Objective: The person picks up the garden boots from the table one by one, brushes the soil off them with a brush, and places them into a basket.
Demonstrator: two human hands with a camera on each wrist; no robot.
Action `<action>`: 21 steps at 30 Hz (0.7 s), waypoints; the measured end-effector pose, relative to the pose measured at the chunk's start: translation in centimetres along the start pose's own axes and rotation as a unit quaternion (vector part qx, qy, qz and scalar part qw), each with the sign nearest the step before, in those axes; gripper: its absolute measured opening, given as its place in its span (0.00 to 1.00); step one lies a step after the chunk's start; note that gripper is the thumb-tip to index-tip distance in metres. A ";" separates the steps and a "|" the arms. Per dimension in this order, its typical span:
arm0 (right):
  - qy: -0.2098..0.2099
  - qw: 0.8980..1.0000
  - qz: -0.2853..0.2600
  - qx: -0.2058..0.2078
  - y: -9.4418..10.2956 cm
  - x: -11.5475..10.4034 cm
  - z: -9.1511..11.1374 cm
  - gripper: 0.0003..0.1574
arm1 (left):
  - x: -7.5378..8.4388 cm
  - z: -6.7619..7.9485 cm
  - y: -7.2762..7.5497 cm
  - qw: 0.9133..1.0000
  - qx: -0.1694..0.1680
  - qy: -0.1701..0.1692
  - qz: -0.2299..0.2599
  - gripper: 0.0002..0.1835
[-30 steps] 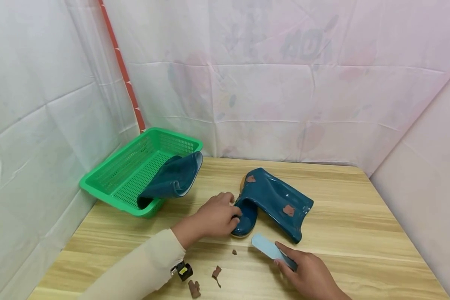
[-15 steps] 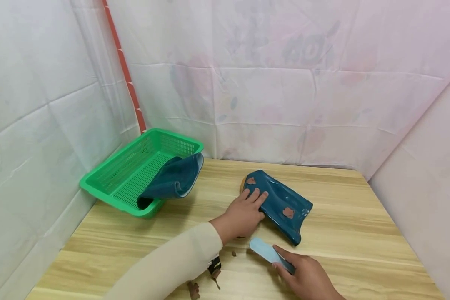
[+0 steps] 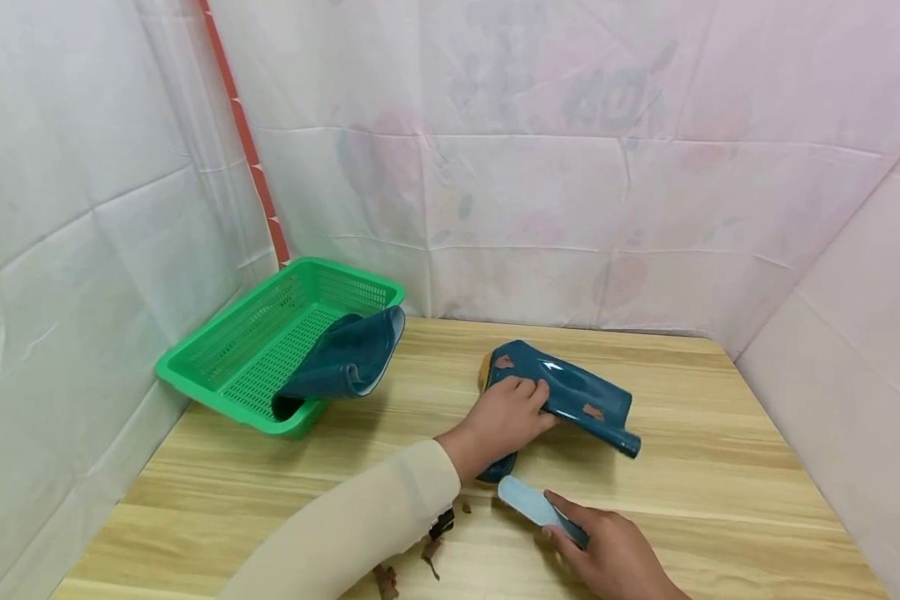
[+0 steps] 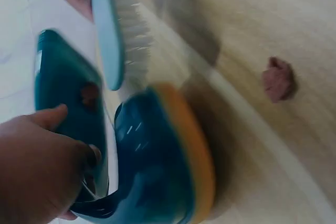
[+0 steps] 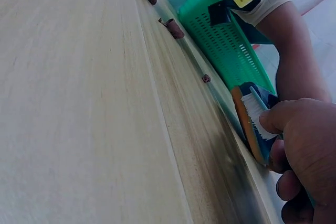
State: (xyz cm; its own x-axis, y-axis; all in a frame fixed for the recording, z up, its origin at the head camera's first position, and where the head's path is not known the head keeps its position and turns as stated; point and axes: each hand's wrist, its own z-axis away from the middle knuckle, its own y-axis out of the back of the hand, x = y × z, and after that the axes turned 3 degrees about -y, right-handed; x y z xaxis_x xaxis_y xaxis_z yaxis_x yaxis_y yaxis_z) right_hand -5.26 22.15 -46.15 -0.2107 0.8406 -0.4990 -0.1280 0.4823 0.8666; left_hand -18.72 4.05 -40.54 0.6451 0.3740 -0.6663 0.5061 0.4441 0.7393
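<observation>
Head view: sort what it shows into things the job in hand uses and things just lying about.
Apparently in the job:
blue boot, gripped by the left hand
brush, held in the right hand
brown patches on that boot

Probably just lying about:
green basket
other boot, leaning over the basket's rim
loose brown scraps on the table

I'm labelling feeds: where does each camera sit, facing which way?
Head: on the head, facing forward and down at the held boot; left hand, right hand show.
Left wrist: on that wrist, facing boot and brush; parts of both hands show.
Right wrist: likewise, facing across the table; right hand, left forearm show.
Wrist views share boot and brush.
</observation>
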 end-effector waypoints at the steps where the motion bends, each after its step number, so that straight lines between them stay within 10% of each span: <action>1: -0.001 1.000 -0.001 -0.003 0.0 0.0 0.0 0.33 | -0.2 -0.1 0.1 1.000 0.015 0.005 0.005 0.28; 12: 0.010 1.000 -0.016 -0.003 0.3 0.4 0.0 0.33 | -2.2 0.0 0.6 0.972 0.092 0.106 0.187 0.45; 21: 0.031 0.998 -0.016 0.045 0.4 0.3 0.2 0.31 | -4.2 1.8 -1.7 0.866 0.195 0.221 0.404 0.45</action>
State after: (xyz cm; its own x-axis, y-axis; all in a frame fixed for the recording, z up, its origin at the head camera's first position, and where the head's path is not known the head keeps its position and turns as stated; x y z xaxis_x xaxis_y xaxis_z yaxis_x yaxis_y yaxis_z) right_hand -5.14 22.66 -45.95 -0.2681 0.8087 -0.5235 -0.0496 0.5311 0.8458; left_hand -21.31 0.24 -38.84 0.6399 0.7481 0.1756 0.2018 -0.3841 0.9010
